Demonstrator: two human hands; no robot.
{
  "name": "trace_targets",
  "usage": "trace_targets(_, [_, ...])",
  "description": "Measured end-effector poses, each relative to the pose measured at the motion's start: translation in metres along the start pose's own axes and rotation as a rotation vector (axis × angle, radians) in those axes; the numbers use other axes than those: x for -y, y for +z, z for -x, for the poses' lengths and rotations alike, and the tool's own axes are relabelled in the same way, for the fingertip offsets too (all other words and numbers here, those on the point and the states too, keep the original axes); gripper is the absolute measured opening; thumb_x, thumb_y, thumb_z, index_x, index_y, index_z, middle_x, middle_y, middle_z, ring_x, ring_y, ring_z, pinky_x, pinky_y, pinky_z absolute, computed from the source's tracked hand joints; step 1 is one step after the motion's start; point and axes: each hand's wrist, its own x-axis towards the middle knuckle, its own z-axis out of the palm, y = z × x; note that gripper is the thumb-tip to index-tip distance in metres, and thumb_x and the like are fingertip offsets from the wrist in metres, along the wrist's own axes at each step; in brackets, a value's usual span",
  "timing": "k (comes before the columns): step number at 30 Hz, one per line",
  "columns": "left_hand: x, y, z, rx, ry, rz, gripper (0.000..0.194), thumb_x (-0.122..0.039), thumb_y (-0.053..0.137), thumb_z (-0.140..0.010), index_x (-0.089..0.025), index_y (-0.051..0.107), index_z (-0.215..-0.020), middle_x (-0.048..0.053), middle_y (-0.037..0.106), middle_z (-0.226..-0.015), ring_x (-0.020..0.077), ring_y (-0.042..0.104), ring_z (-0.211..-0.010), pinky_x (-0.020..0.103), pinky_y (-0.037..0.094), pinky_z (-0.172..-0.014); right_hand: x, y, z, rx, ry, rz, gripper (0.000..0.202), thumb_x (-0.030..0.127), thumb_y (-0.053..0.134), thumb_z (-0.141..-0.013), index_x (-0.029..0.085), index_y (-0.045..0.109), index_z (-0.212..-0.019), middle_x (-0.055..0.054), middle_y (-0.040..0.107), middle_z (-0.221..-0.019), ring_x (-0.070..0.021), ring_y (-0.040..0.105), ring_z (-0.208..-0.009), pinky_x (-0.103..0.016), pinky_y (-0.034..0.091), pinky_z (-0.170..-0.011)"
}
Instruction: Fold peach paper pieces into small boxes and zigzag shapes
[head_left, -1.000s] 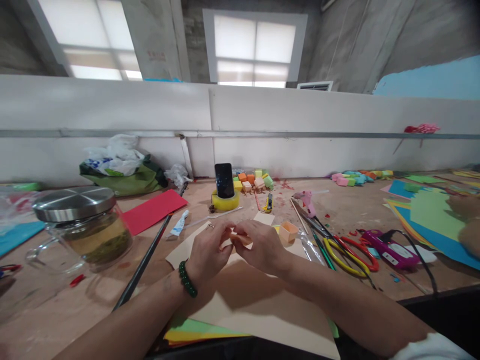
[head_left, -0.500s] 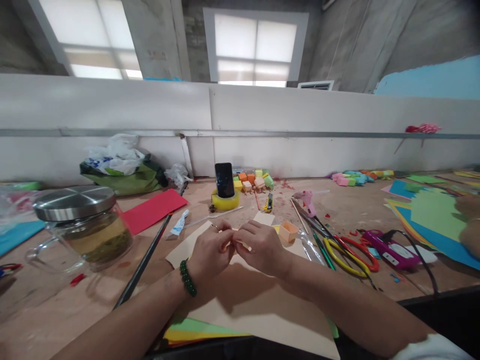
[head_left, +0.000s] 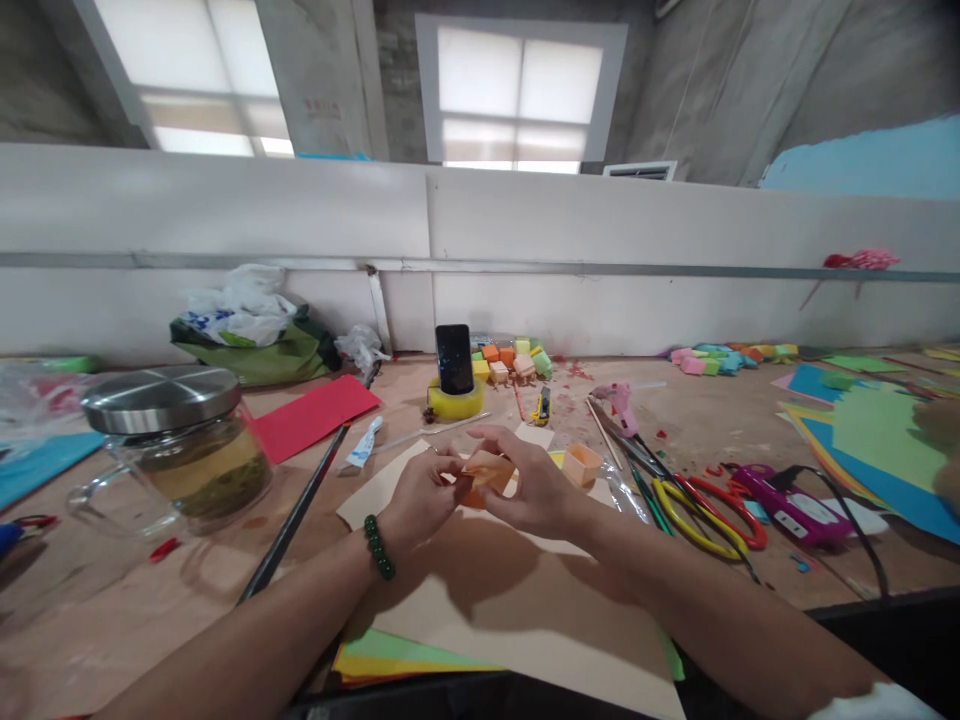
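Orange paper piece (head_left: 489,468) sits between your left hand (head_left: 422,500) and right hand (head_left: 534,490), fingers of both gripping it; long axis unclear.

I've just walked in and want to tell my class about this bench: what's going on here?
A person holds a small piece of folded orange paper between the left hand and the right hand, above a large tan sheet. A small open paper box stands just beyond the right hand. Farther back, a phone stands upright at a yellow roll of tape, beside small coloured paper blocks.
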Motion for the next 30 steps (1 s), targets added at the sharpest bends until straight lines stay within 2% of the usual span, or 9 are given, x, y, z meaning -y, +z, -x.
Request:
trace_targets(3, [0.002,0.002,0.000,0.013,-0.059,0.029,0.021,-0.027,0.059,-0.075,-0.016,0.071,-0.063,0.004,0.062,-0.069,0.0144,0.056,-0.065,0.022,0.044,-0.056,-0.003,0.000,0.000,0.004,0.083,0.109,0.044,0.011,0.057,-0.074,0.019,0.053,-0.117,-0.001,0.065,-0.079,-0.0149,0.061,-0.068,-0.026,0.049,-0.066])
trace_targets(6, [-0.001,0.001,-0.001,0.029,-0.107,0.039,0.021,-0.028,0.058,-0.072,-0.015,0.065,-0.057,0.003,0.062,-0.066,0.0144,0.055,-0.064,0.021,0.042,-0.052,-0.007,0.000,0.000,0.003,0.098,0.183,0.042,0.010,0.055,-0.077,0.021,0.055,-0.117,-0.003,0.068,-0.086,-0.0169,0.063,-0.076,-0.028,0.048,-0.071])
trace_targets(8, [-0.005,-0.001,-0.001,0.082,-0.160,0.086,0.018,-0.025,0.056,-0.069,-0.015,0.063,-0.057,0.002,0.061,-0.062,0.0144,0.055,-0.063,0.021,0.042,-0.054,-0.009,-0.002,-0.001,0.027,0.107,0.191,0.043,0.010,0.053,-0.078,0.022,0.055,-0.119,-0.003,0.068,-0.089,-0.0167,0.063,-0.077,-0.028,0.047,-0.071])
trace_targets(13, [-0.011,-0.007,-0.004,0.247,-0.311,0.299,0.020,-0.023,0.050,-0.065,-0.014,0.067,-0.065,0.002,0.067,-0.064,0.0156,0.058,-0.063,0.024,0.045,-0.061,-0.010,-0.006,-0.005,0.059,0.196,0.144,0.046,0.009,0.054,-0.077,0.021,0.055,-0.121,0.002,0.062,-0.072,-0.0128,0.056,-0.062,-0.024,0.043,-0.064])
trace_targets(20, [-0.006,-0.009,-0.006,0.307,-0.276,0.229,0.024,-0.032,0.059,-0.071,-0.013,0.073,-0.070,0.004,0.070,-0.069,0.0172,0.059,-0.064,0.025,0.043,-0.060,-0.008,-0.007,-0.008,0.105,0.290,0.042,0.042,0.006,0.055,-0.070,0.017,0.061,-0.110,0.005,0.057,-0.064,-0.0109,0.051,-0.060,-0.023,0.042,-0.063])
trace_targets(22, [-0.003,-0.009,-0.006,0.246,-0.221,0.157,0.025,-0.034,0.058,-0.073,-0.014,0.073,-0.069,0.004,0.069,-0.067,0.0167,0.058,-0.064,0.025,0.043,-0.059,-0.010,-0.008,-0.010,0.062,0.293,-0.008,0.034,0.011,0.057,-0.073,0.017,0.061,-0.107,0.003,0.059,-0.069,-0.0115,0.053,-0.063,-0.024,0.043,-0.063])
trace_targets(25, [0.000,-0.008,-0.006,0.027,-0.111,0.073,0.024,-0.033,0.057,-0.076,-0.016,0.073,-0.069,0.005,0.068,-0.070,0.0170,0.058,-0.068,0.025,0.043,-0.060,-0.013,-0.014,-0.014,-0.009,0.374,-0.148,0.024,0.028,0.059,-0.078,0.017,0.059,-0.100,0.002,0.059,-0.068,-0.0119,0.054,-0.061,-0.024,0.045,-0.058])
trace_targets(27, [0.000,-0.006,-0.004,-0.103,-0.038,0.027,0.022,-0.030,0.057,-0.076,-0.017,0.071,-0.065,0.005,0.065,-0.070,0.0166,0.057,-0.069,0.024,0.043,-0.058,-0.013,-0.019,-0.017,0.015,0.506,-0.267,0.023,0.033,0.061,-0.077,0.017,0.057,-0.093,0.004,0.054,-0.060,-0.0107,0.052,-0.054,-0.022,0.044,-0.051])
trace_targets(30, [-0.006,-0.005,-0.003,-0.182,0.059,-0.037,0.022,-0.024,0.055,-0.077,-0.018,0.070,-0.062,0.003,0.058,-0.064,0.0149,0.053,-0.065,0.022,0.042,-0.055,-0.012,-0.020,-0.020,0.109,0.656,-0.427,0.020,0.028,0.063,-0.071,0.017,0.055,-0.085,0.007,0.053,-0.052,-0.0077,0.048,-0.044,-0.018,0.038,-0.042])
